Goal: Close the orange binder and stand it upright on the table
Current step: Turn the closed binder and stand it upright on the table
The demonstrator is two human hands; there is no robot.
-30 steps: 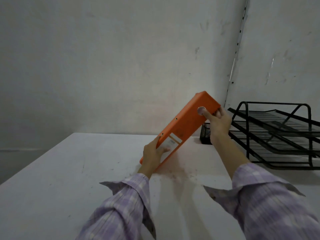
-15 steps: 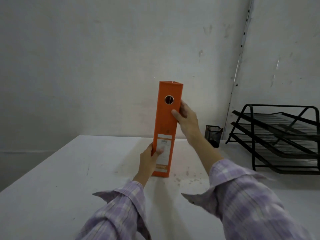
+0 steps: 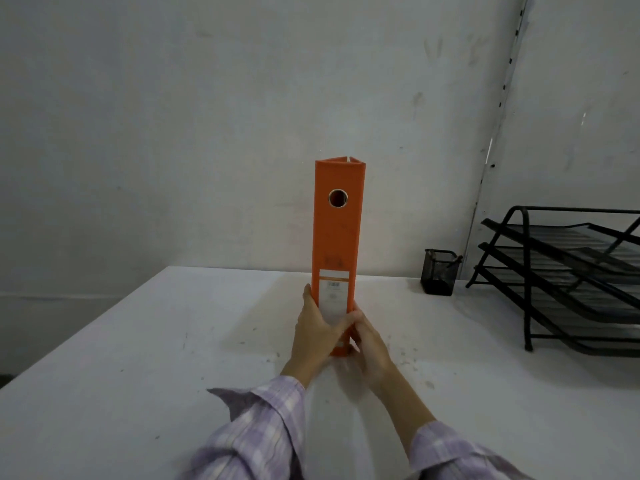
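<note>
Two hands, the left hand [image 3: 317, 329] and right hand [image 3: 369, 344], now clasp the base of the closed orange binder [image 3: 337, 237], fingers wrapped around it, which has swung from tilted to upright on the white table [image 3: 138, 358], so only letting go seems left.

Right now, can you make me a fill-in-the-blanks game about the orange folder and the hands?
1. The orange binder stands ____ on the white table.
2. Both hands, the left hand and the right hand, hold the binder near its ____.
3. The round hole sits near the binder's ____.
4. The small black mesh cup is to the ____ of the binder.

Missing words: upright; bottom; top; right
</note>
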